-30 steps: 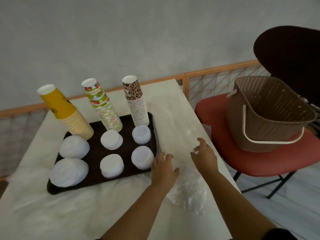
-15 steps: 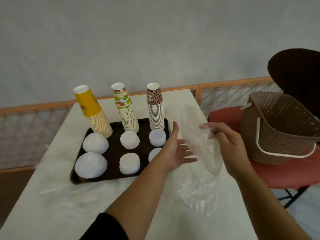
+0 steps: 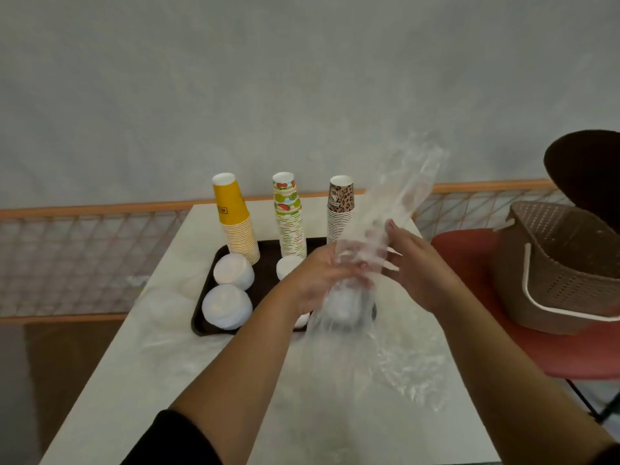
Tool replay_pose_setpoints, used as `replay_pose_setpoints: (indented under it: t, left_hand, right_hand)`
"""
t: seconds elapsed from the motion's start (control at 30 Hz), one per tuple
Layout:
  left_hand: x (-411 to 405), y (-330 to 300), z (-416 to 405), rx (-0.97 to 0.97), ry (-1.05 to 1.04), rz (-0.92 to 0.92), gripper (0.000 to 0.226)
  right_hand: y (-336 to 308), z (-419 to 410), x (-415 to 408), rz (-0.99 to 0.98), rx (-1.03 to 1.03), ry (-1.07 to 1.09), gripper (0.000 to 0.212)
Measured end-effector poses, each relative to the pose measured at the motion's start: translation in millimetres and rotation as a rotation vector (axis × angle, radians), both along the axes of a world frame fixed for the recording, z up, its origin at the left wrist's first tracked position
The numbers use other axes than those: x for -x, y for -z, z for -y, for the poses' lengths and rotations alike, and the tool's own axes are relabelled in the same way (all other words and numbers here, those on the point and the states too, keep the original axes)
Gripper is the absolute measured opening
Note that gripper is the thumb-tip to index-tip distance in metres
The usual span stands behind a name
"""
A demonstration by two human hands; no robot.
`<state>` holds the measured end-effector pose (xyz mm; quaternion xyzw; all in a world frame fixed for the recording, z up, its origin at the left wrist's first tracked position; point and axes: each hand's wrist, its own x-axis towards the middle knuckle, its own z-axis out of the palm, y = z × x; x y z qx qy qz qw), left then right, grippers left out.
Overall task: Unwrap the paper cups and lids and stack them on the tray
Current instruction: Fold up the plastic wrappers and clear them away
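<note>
Wrapper (image 3: 385, 226) between both hands (image 3: 369, 273)

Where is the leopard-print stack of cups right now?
The leopard-print cup stack stands at the tray's far right corner, right of the fruit-print stack, partly behind the clear plastic wrap.

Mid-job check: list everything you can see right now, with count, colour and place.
cup stacks: 3, yellow, fruit-print, leopard-print, tray's far edge
lid stacks: at least 4, white, on tray, some hidden
tray: 1, dark, on table
plastic wrap: clear, held over tray
table: 1, white
basket: 1, brown, on red chair
left hand: grips wrap
right hand: holds wrap
</note>
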<state>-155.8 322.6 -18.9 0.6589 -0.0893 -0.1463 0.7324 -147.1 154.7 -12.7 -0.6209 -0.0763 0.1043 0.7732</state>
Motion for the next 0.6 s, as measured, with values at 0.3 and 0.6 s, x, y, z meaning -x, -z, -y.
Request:
replay_pose_setpoints:
  t: [0.3, 0.6]
  left_hand:
    - [19.9, -18.5, -35.9, -0.089, -0.500, 0.202, 0.013]
    - [22.8, -30.0, -70.1, -0.057, -0.450, 0.206, 0.022]
  right_hand:
    - [-18.2, -64.5, -1.3, 0.154, 0.033, -0.005, 0.040]
    - [-9.2, -84.9, 6.3, 0.287, 0.168, -0.180, 0.026]
